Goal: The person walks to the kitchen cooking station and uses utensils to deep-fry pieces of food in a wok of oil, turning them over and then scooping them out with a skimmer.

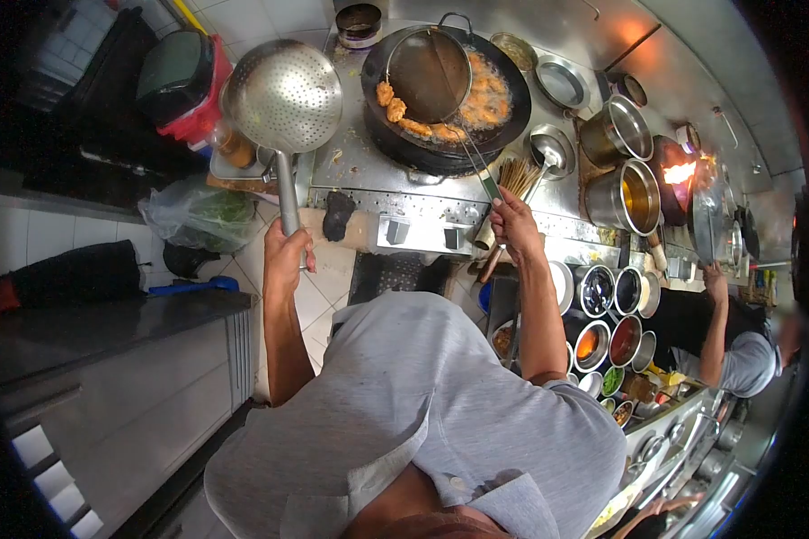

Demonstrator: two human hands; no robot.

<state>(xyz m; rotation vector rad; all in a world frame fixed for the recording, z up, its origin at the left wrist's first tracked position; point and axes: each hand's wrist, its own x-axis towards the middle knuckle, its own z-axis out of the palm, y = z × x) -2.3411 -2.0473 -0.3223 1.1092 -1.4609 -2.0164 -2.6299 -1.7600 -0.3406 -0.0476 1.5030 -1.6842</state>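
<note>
My left hand [286, 255] is wrapped round the handle of a large perforated metal strainer [297, 94], held up left of the wok with nothing visible in its bowl. In my right hand [515, 223] is the green handle of a round mesh skimmer [430, 75], whose head lies over the black wok [382, 135]. Browned fried pieces [487, 97] bubble in the oil to the right of the mesh and along its lower edge. A ladle [550, 160] rests in a metal bowl beside the wok.
Metal pots [617, 131] stand right of the wok, with a flame [679, 172] beyond. Sauce containers [592, 347] line my right side. A co-worker [748, 355] holds a pan at far right. A dark counter [108, 332] and a bagged bin [178, 76] are at left.
</note>
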